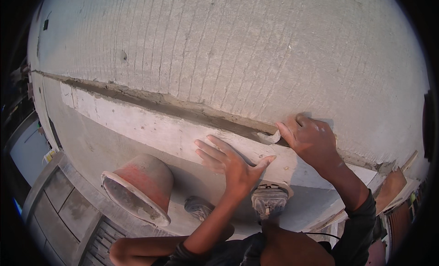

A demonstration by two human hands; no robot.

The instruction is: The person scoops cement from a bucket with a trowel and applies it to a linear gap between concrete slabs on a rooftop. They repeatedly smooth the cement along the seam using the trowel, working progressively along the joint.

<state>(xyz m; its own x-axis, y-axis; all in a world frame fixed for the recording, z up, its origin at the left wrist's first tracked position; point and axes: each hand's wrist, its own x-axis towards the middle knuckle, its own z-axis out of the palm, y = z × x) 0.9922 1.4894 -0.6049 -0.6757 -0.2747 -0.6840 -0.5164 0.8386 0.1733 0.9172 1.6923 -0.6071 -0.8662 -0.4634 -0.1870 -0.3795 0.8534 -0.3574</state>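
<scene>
My right hand [312,139] is closed, its fingertips on a small pale flat piece [270,137] whose exact kind I cannot make out. That piece sits in a long narrow groove [196,116] with grey, wet-looking mortar along it. My left hand [231,164] holds nothing, its fingers spread over the whitish board-like strip [146,126] that runs along the groove's near side. Whether the left fingers touch the strip, I cannot tell. Beyond the groove lies a broad grey concrete surface [206,51] scored with combed lines.
A bucket [144,186], grey and reddish and crusted with mortar, lies tipped near my left knee. My shoes [270,202] stand close to the strip. Grey slabs [55,206] and a slatted grating [103,245] lie lower left. Boards [391,188] stick out at the right.
</scene>
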